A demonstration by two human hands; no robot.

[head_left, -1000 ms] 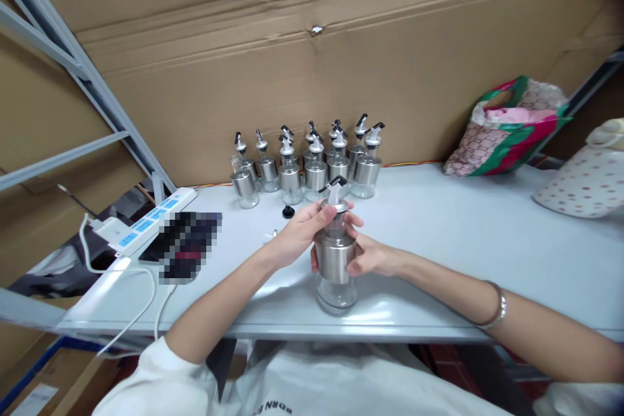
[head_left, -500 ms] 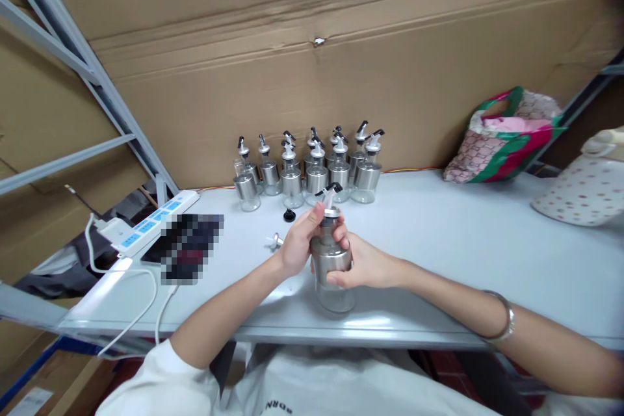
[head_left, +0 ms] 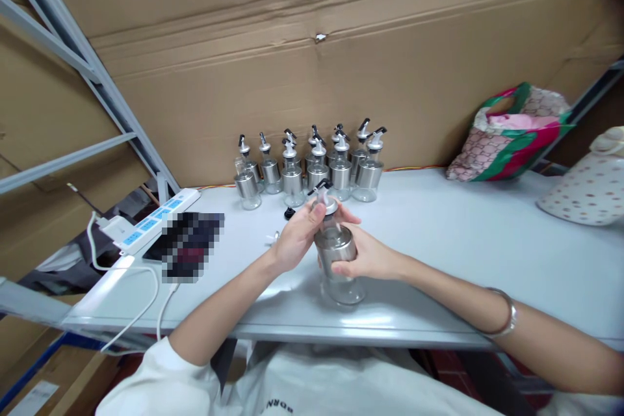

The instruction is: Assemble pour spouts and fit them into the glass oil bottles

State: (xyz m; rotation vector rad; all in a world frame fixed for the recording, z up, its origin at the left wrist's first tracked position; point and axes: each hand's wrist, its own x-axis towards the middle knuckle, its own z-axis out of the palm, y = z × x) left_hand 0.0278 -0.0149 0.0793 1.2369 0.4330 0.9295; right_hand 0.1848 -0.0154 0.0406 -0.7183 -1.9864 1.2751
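Observation:
A glass oil bottle (head_left: 336, 245) with a steel sleeve stands near the table's front edge, its top leaning slightly left. My right hand (head_left: 373, 253) is wrapped round the sleeve, thumb across its front. At the neck, my left hand (head_left: 296, 239) is closed round the pour spout (head_left: 330, 205), thumb in front and fingertips showing behind it. The spout has a silver collar and a black flip lid. Just left of that hand lie a loose pour spout (head_left: 273, 238) and a small black cap (head_left: 289, 212), partly hidden.
Several similar bottles (head_left: 292, 179) stand at the back against the cardboard; the front-left bottle (head_left: 247, 187) has no spout. On the left are a power strip (head_left: 156, 221), a pixelated dark device (head_left: 188, 244) and white cables. A patterned bag (head_left: 507, 136) and a dotted white item (head_left: 585, 188) are on the right.
The bottle's top has tipped left and its base has shifted slightly right. My left fingertips behind the neck have straightened outward. The right hand keeps its hold on the sleeve.

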